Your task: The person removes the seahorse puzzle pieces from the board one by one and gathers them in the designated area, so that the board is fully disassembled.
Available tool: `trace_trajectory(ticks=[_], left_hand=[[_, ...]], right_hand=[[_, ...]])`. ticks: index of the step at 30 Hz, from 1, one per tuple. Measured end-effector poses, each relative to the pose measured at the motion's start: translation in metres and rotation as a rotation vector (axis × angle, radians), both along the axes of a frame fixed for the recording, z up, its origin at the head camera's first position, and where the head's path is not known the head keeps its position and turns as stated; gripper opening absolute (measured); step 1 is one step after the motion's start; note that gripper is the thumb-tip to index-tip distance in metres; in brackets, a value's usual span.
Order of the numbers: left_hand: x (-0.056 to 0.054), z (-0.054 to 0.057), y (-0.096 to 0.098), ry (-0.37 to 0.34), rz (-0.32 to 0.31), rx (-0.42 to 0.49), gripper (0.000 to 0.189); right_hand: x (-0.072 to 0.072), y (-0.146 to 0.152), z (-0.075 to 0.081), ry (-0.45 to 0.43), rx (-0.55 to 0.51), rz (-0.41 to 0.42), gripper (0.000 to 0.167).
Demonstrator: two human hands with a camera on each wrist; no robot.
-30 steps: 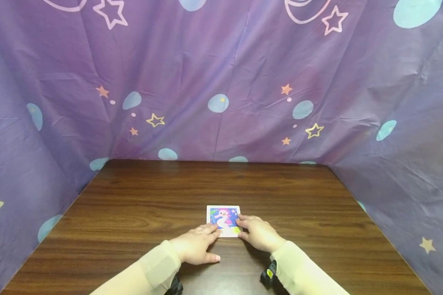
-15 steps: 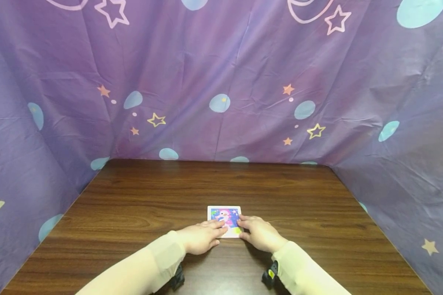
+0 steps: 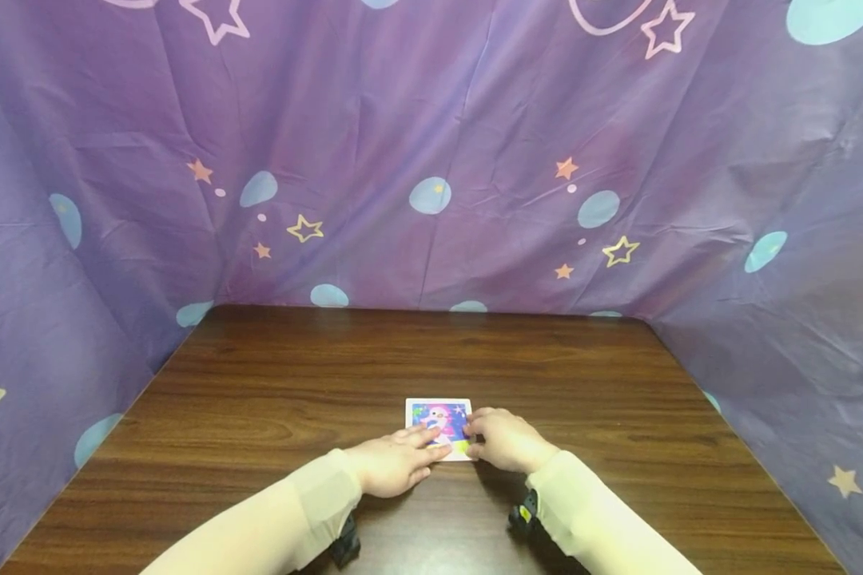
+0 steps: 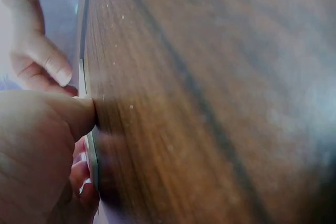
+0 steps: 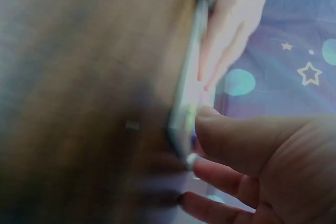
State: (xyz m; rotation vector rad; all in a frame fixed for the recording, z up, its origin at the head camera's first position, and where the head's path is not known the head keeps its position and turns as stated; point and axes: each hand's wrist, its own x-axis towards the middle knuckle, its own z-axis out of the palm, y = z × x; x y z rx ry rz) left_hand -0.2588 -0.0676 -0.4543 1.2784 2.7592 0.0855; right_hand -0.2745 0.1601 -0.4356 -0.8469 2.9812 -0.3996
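Observation:
A small square picture board (image 3: 441,411), white-bordered, lies flat on the wooden table and shows a pink seahorse-like figure on blue. Fingers of my left hand (image 3: 391,463) stretch across its lower left part and cover some of the picture. At the right edge is my right hand (image 3: 511,441), its fingers bent and their tips by the border. From the right wrist, the right thumb (image 5: 210,129) appears over the near corner, with fingertips farther along the side. The left wrist view catches the board's thin edge (image 4: 94,163) beside the left hand.
Brown wood-grain tabletop (image 3: 295,359) stretches around the board. Purple cloth (image 3: 374,160) printed with stars and blue spots hangs behind the table and along both sides. A dark wrist device (image 3: 525,511) shows under the right sleeve.
My left hand has slid right and farther onto the picture, its thumb drawn in towards the fingers. The right hand's fingers have bent more at the right edge; the board stays in place.

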Motion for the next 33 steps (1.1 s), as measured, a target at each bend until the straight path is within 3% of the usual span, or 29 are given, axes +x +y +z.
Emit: trace_trajectory(ticks=[4,9,13,21,33], left_hand=[[0.0,0.001,0.0,0.0,-0.001,0.008,0.046],[-0.001,0.002,0.001,-0.007,-0.002,0.015,0.046],[0.0,0.002,0.0,-0.002,-0.004,0.014,0.046],[0.001,0.001,-0.001,0.031,-0.016,-0.008,0.047],[0.0,-0.001,-0.002,0.031,-0.024,-0.001,0.048]], right_hand=[[-0.015,-0.005,0.004,0.019,0.006,-0.019,0.006],[-0.035,-0.011,-0.003,0.007,-0.161,-0.038,0.005],[-0.048,-0.02,-0.015,-0.068,-0.339,-0.028,0.011],[-0.066,-0.044,-0.031,-0.248,-0.531,-0.022,0.021],[-0.073,-0.05,-0.039,-0.323,-0.594,-0.067,0.025]])
